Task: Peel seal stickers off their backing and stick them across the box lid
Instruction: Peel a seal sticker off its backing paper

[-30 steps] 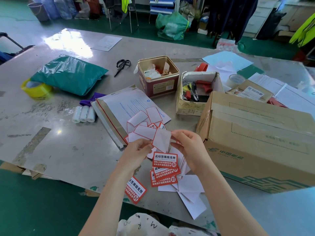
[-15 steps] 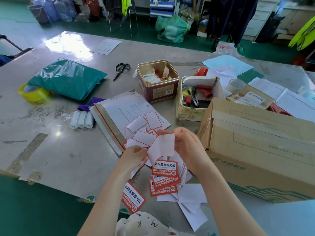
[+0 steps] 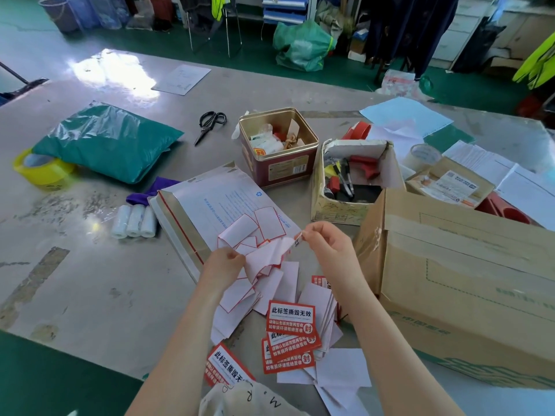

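Head view: sticker [image 3: 295, 240] mostly hidden by pinching right hand [image 3: 326, 246]; left hand [image 3: 223, 264] pinches backing [image 3: 267, 256] left of box [image 3: 468, 283]; sticker's axis unclear.

You see: red stickers [image 3: 290, 323] with white panels and lettering | white backing sheets [image 3: 237, 291] edged in red, left of them | brown cardboard box [image 3: 468, 283] with green print, right | teal bag [image 3: 111, 142] and yellow tape roll [image 3: 42, 169], far left

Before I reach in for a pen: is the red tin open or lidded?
Open. The red tin has no lid on it, and small packets and paper scraps show inside its rim.
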